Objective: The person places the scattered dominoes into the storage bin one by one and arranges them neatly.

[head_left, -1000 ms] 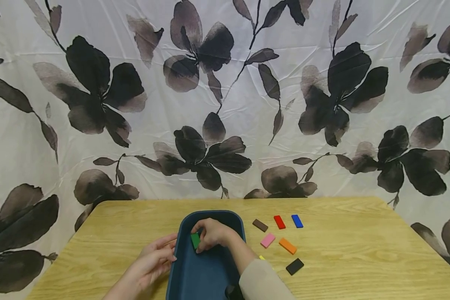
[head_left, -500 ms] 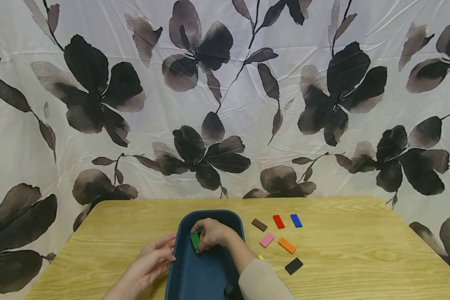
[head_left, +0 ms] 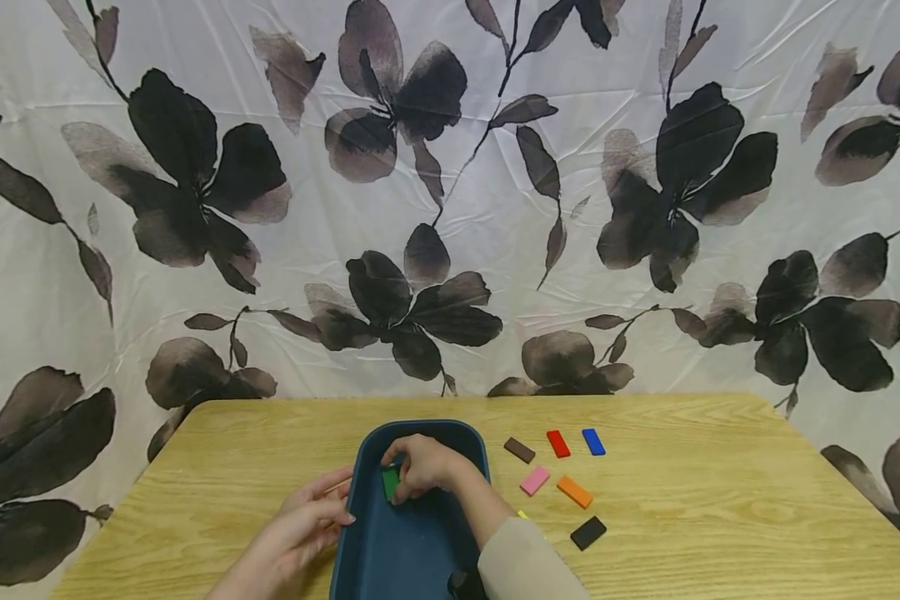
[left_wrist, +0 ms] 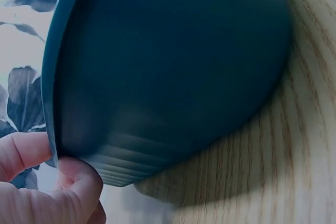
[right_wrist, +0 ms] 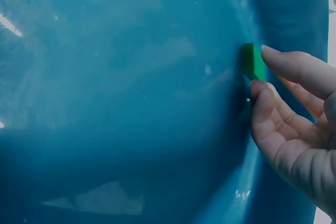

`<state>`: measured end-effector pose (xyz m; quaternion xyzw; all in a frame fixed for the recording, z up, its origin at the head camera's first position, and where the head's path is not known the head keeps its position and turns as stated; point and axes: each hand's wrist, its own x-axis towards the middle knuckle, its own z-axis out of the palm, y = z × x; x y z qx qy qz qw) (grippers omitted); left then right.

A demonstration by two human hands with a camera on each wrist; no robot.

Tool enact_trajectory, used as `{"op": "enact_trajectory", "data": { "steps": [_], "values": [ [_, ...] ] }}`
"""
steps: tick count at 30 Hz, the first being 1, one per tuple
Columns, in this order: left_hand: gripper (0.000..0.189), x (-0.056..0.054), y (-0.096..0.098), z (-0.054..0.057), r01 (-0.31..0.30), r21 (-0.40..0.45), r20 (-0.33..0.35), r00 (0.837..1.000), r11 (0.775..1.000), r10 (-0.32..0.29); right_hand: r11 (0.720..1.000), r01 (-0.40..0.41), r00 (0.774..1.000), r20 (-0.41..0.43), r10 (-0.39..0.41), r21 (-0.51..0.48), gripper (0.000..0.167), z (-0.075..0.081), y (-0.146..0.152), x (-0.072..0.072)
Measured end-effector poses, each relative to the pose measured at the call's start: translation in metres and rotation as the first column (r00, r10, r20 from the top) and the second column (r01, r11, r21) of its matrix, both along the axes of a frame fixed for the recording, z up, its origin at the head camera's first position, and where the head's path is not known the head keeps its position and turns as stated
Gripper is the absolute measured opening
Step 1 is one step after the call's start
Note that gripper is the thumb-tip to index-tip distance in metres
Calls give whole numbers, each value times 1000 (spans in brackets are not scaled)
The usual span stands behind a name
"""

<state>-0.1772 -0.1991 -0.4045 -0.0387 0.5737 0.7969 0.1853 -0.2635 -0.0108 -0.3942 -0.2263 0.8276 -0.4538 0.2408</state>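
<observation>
Right hand [head_left: 423, 467] down inside the tray [head_left: 405, 554], pinching the green block [head_left: 391, 482] by its ends: one fingertip at the far end, one at the near. Block small, oblong, flat-sided, plain green; right-wrist view shows a brighter face beside a darker one. Sits in the far left part of the tray, close to the left wall; whether it touches floor or wall, cannot tell. Against half a second ago: almost no change. Same pinch, same spot; any shift of the block too slight to be sure of. Long axis runs near to far, near end a touch to the right. Left hand [head_left: 307, 523] pinching the tray's left rim. Right of tray, on the table [head_left: 705, 492]: red block [head_left: 558, 443], blue block [head_left: 594, 442], others, lying as before.
</observation>
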Motion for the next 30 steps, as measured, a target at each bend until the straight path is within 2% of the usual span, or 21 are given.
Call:
{"op": "enact_trajectory", "data": {
  "steps": [8,16,24,30],
  "values": [
    [77,1,-4,4,44,55,16,999,998,-45,993,-27,999,24,29,-112,46,21,10,-1],
    [75,2,-6,5,56,75,7,998,996,-57,976,-81,996,-40,75,-203,49,47,31,-1],
    [77,2,-11,5,41,96,31,999,995,-44,963,-70,997,-49,59,-260,48,61,71,0],
    [75,3,-6,3,61,104,1,998,993,-61,975,-39,994,-109,16,-220,50,63,113,-5]
  ]
}}
